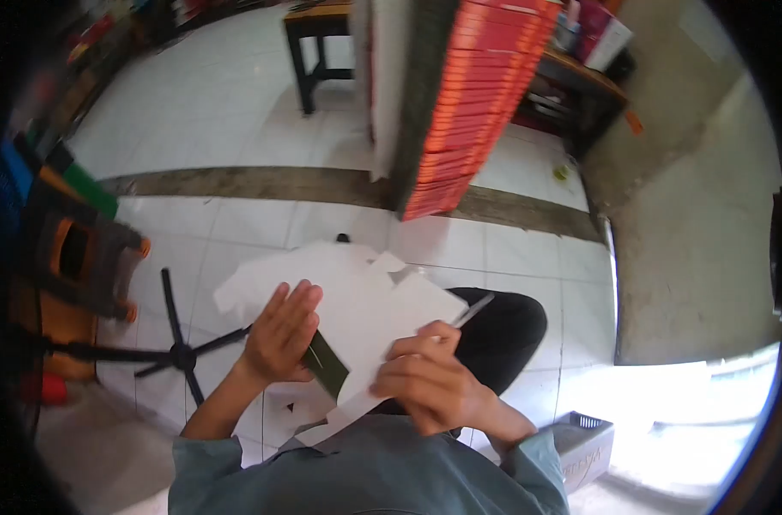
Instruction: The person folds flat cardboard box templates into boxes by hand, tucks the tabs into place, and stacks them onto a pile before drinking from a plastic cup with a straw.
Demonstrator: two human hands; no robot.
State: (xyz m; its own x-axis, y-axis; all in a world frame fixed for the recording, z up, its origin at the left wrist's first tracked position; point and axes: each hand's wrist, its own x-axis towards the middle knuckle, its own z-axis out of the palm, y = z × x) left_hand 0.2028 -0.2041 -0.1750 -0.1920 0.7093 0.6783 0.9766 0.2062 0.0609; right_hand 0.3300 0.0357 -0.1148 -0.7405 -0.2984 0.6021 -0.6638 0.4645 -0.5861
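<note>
A large white sheet of cut card [322, 266] with flaps and notches lies over my lap, one part of it folded to show a dark green face [325, 365]. My left hand [284, 330] is at the left of the green part, fingers stretched out and close together, tips pointing up. On the right, my right hand [430, 373] has its fingers curled at the card's right side. A thin pale strip [477, 309] sticks out beyond its fingers over my dark trouser knee [511, 335].
A black tripod base [182, 356] stands on the tiled floor at left, near a dark stool [73, 249]. Tall stacked red-orange items [477, 103] rise ahead. At the lower right is a grey crate [584, 451]. A wooden table [318, 17] stands farther back.
</note>
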